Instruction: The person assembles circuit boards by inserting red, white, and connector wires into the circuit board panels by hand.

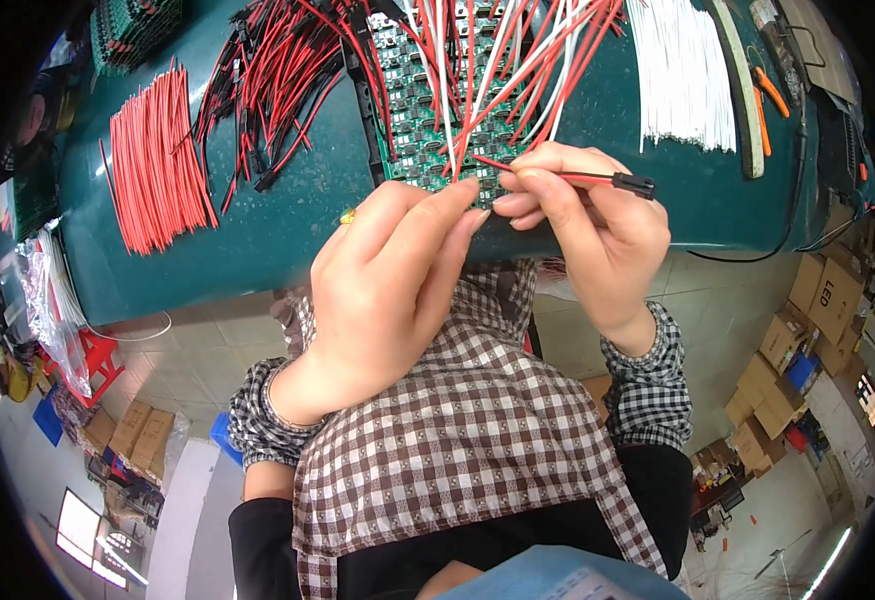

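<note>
A green circuit-board panel with rows of small parts lies at the table's near middle. Red and white wires rise from it and fan out toward the far side. My right hand is closed in a pinch on a red-and-black cable. The cable's black plug sticks out to the right, and its red end points left over the panel. At the panel's near edge, my left hand has its thumb and fingers pinched together; what lies between the fingertips is too small to make out.
Loose red wires lie at the left, beside a heap of red-and-black cables. White wires lie right of the panel. Orange-handled pliers sit farther right. More circuit boards are stacked far left on the green table.
</note>
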The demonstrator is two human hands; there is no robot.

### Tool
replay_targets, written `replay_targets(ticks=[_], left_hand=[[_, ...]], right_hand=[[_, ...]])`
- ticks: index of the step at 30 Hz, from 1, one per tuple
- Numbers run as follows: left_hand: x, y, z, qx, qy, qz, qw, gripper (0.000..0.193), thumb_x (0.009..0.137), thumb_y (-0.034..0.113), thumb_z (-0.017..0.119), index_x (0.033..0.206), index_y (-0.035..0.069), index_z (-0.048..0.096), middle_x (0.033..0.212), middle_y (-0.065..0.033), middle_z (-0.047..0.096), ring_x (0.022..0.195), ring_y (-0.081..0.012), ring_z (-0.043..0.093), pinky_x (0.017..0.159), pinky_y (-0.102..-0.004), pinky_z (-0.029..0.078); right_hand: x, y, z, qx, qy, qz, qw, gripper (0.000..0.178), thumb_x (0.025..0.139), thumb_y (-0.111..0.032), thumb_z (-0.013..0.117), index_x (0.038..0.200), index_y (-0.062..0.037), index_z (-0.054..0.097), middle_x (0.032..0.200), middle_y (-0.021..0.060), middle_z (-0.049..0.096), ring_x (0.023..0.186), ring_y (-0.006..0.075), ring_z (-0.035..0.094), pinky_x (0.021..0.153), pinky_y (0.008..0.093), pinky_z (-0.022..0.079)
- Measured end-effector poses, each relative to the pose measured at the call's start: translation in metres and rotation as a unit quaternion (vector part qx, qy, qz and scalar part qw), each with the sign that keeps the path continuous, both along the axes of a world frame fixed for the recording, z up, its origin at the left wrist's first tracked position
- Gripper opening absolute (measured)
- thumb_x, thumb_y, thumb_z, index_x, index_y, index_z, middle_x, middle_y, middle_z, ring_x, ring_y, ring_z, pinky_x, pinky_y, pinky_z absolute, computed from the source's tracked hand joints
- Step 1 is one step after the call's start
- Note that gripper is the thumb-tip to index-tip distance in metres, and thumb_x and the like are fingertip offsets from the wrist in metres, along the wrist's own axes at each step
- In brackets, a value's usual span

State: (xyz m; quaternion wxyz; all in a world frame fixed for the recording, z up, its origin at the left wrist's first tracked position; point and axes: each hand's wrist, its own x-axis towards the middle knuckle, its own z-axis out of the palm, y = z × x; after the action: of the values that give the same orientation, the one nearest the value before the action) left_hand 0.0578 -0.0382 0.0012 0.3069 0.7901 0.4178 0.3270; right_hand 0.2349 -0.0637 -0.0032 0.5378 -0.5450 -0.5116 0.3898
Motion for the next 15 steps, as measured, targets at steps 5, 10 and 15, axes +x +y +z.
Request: replay_targets(ticks=[5,10,15], left_hand=[[-0.0007,0.0004,0.0005,-0.007,0.003,-0.008,1.0,0.025,0.082,0.002,0.073,0.106,0.003,0.067,0.078,-0.0073,0.058,0.063,-0.0215,0.059,0.054,-0.0325,0.047],[-0.0012,0.0004,-0.0003,-0.012,-0.002,-0.012,1.0,0.025,0.082,0.002,0.073,0.106,0.003,0.067,0.078,-0.0073,0.058,0.063,-0.0214,0.059,0.054,-0.0324,0.047],[-0.0012,0.0004,0.0005,-0.016,-0.001,-0.012,1.0,0.025,0.082,0.002,0.073,0.106,0.003,0.067,0.078,-0.0074,0.058,0.062,-0.0216,0.059,0.054,-0.0327,0.047]], right_hand=[[-0.0006,0.0016,-0.0015,0.008,-0.038,0.001,0.999,0.01,0.09,0.002,0.064,0.097,0.0068,0.069,0.095,0.0117,0.069,0.073,0.0156,0.072,0.059,0.0224,0.058],[0.0001,0.0017,-0.0025,-0.003,-0.027,-0.008,1.0,0.009,0.09,0.002,0.065,0.097,0.0066,0.069,0.094,0.0117,0.07,0.072,0.0151,0.071,0.058,0.0222,0.057],[-0.0017,0.0027,-0.0014,-0.005,-0.042,-0.021,0.999,0.01,0.088,0.001,0.067,0.096,0.0057,0.07,0.092,0.0109,0.071,0.069,0.0139,0.071,0.056,0.0218,0.057]])
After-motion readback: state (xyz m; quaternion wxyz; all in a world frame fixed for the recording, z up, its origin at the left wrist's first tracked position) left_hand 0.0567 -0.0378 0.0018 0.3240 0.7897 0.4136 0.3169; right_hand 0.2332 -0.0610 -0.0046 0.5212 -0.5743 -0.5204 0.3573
